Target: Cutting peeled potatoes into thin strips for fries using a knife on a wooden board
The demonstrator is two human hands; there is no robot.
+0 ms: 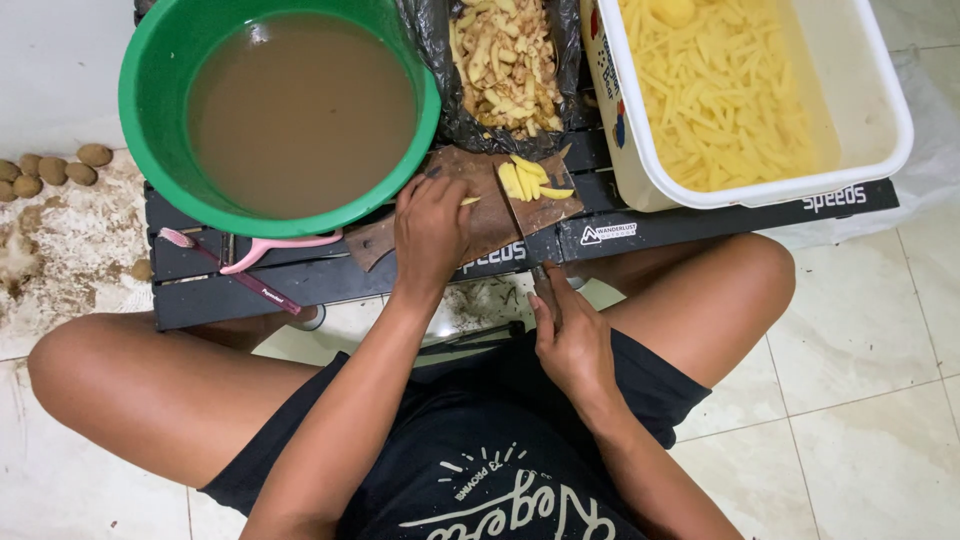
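Floor [860, 400]: pale square tiles w/ thin grout lines, evenly lit, filling lower right and lower left of frame. Upper left tiles smeared w/ brown dirt [60, 240]. Low black slatted table [700, 222] spans the centre, a white plastic sheet [935, 150] at right edge.

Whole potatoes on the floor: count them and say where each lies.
5, perhaps more hidden: whole potatoes lie in a cluster on the floor at the left edge, left of the green basin; one sits nearest the basin.

One green basin [150, 110], one white tub [880, 100], five whole potatoes [52, 170], two hands [432, 232].
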